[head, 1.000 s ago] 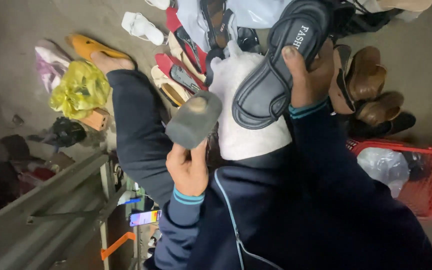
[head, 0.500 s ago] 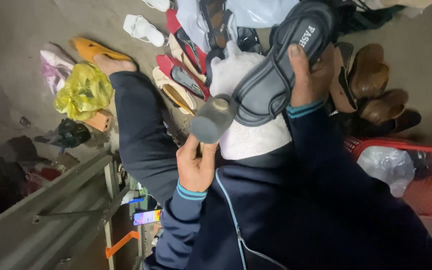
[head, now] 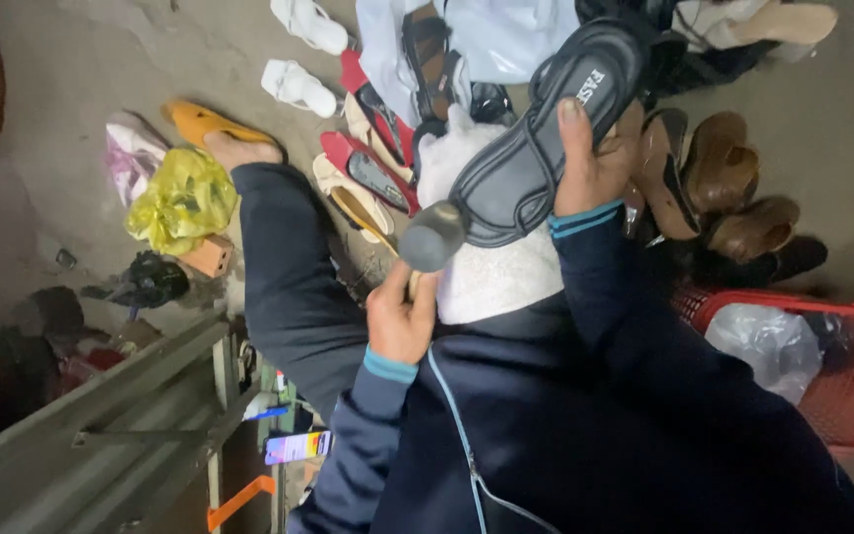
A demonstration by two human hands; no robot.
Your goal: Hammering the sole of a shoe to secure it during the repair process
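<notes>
The right hand (head: 595,163) is raised with its forearm upright, fingers curled in a grip. The left hand (head: 402,316) sits lower near the chest, fist closed.

Under me the floor (head: 81,59) is bare grey concrete, dusty and dimly lit. Loose shoes lie scattered across it: white sandals (head: 298,87), red flats (head: 363,168), brown heels (head: 733,198). A yellow plastic bag (head: 182,201) sits near a grey metal frame (head: 111,425). A red plastic basket (head: 842,366) stands on the other side.
</notes>
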